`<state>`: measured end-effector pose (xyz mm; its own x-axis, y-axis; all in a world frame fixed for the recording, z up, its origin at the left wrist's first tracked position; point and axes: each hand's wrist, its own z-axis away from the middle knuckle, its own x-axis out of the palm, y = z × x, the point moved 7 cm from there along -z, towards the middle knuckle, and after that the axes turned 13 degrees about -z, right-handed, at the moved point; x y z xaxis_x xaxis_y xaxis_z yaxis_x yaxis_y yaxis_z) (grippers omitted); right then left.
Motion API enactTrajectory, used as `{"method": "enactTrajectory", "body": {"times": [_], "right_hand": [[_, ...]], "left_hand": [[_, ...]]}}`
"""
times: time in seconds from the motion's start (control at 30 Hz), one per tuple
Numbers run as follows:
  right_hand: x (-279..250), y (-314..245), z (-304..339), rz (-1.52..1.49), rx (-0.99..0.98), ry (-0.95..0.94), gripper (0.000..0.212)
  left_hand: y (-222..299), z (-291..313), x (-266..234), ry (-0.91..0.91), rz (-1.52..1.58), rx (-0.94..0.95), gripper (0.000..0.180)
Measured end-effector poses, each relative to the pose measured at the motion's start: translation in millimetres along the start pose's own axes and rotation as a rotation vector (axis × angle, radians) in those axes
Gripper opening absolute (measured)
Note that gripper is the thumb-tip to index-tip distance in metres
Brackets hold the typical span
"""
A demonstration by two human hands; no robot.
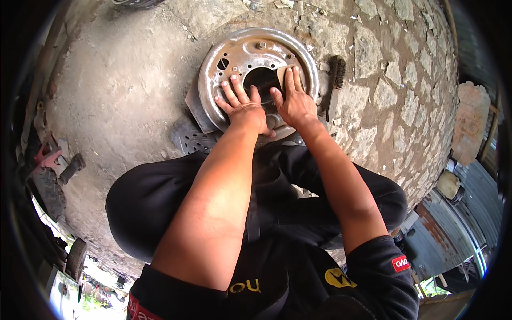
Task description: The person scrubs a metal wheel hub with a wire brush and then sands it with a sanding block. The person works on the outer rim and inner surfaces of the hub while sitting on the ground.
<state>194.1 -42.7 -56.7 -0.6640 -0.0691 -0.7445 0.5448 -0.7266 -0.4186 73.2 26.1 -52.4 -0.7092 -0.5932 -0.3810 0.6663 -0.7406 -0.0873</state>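
A round metal brake backing plate [260, 47], rusty brown with a worn grey rim, lies flat in front of my crossed legs. It has a large centre hole, small bolt holes and a raised bolt near its far edge. My left hand [246, 108] rests on the plate's near left part, open, fingers spread and nothing in it. On the right of the centre hole, my right hand [295, 104] presses a tan piece of sandpaper [281, 76] against the plate. Its fingers partly cover the sandpaper.
A wire brush [337, 80] with dark bristles lies just right of the plate. Under the plate's near left side are a flat metal piece [198, 109] and a perforated metal part [191, 134]. Stones [368, 50] pave the right ground. Clutter [50, 170] lies far left.
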Motion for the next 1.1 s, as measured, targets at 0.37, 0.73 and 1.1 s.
{"method": "enactTrajectory", "body": {"times": [0.37, 0.73, 1.1], "right_hand": [[-2.7, -0.5, -4.2, -0.020, 0.026, -0.013, 0.081], [-4.9, 0.5, -7.3, -0.035, 0.005, 0.020, 0.080], [-15.3, -3.9, -13.3, -0.071, 0.038, 0.011, 0.079]], "left_hand": [[0.4, -0.8, -0.8, -0.025, 0.015, 0.022, 0.154], [0.8, 1.7, -1.4, -0.007, 0.001, 0.002, 0.149], [0.8, 1.5, -2.1, 0.002, -0.012, 0.002, 0.149]]}}
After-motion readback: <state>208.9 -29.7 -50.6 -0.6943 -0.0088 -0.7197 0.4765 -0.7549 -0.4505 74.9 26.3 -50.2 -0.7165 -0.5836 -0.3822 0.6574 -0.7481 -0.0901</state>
